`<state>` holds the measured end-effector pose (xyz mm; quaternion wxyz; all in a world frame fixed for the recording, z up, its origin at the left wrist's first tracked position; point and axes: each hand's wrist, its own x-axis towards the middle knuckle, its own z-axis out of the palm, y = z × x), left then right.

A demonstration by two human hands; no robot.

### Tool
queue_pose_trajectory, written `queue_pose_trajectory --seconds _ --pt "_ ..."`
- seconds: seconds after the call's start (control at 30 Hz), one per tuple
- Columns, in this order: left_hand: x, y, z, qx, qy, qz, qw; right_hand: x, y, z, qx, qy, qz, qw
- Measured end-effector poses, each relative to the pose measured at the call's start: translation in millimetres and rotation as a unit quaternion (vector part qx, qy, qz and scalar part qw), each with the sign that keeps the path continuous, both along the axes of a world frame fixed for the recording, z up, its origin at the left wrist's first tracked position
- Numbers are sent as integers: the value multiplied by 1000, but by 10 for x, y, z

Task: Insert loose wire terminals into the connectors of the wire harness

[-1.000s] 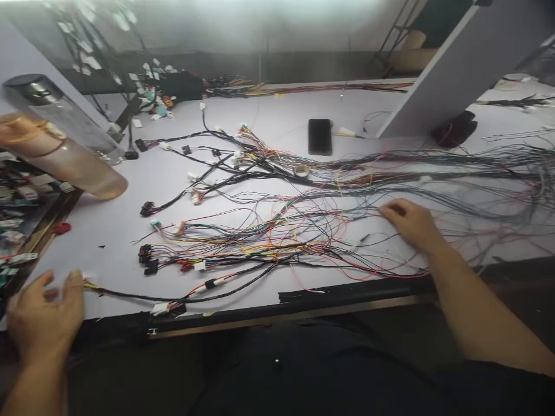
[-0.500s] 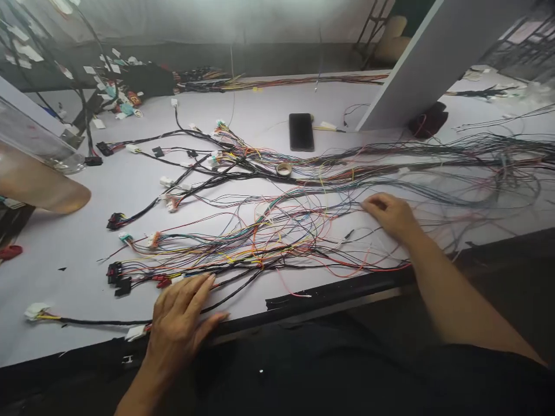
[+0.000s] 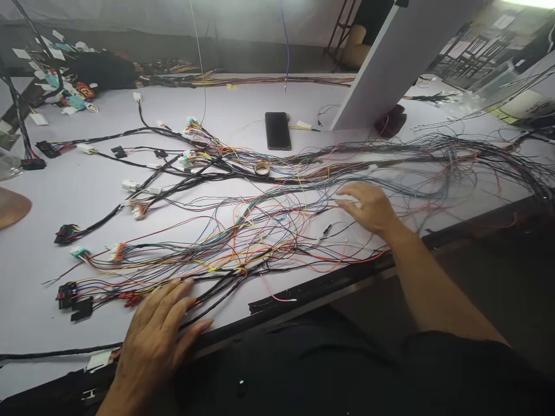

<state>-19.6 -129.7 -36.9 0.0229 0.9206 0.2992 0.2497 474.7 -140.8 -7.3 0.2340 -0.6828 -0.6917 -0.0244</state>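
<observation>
A wiring harness of many thin coloured wires [image 3: 243, 228] lies spread along the front of the white table. My left hand [image 3: 158, 323] rests flat over its black-sleeved cables near the table edge, fingers stretched out. Beside that hand lie a red connector [image 3: 132, 298] and a black connector [image 3: 67, 294]; a white connector [image 3: 99, 359] shows partly below the wrist. My right hand [image 3: 368, 208] hovers at the loose wires farther right, thumb and fingers apart. No wire is plainly gripped between them.
Behind lies a second harness with black-wrapped branches [image 3: 195, 173], carrying a tape roll [image 3: 262, 169]. A phone [image 3: 278, 131] lies farther back. A slanted white post [image 3: 381, 75] rises at the right rear. A bare forearm [image 3: 13, 208] shows at the left edge.
The view has swung to the right, so the table things sit farther left. My right thumb and fingers have spread apart. My left hand stays flat on the harness.
</observation>
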Motion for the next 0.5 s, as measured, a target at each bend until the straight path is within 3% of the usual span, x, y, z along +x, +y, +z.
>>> queue_pose_trajectory --seconds 0.13,0.27,0.37,0.5 --pt "33 -18 -26 7 19 46 999 -737 -59 177 37 50 145 987" --pt "57 -24 -17 23 42 64 997 -1516 -144 62 9 73 328 942" --pt "79 -6 1 33 28 42 998 -1831 -194 -77 -13 71 347 935" --pt "82 -7 -7 27 20 39 999 -1892 -231 -149 -8 78 340 937"
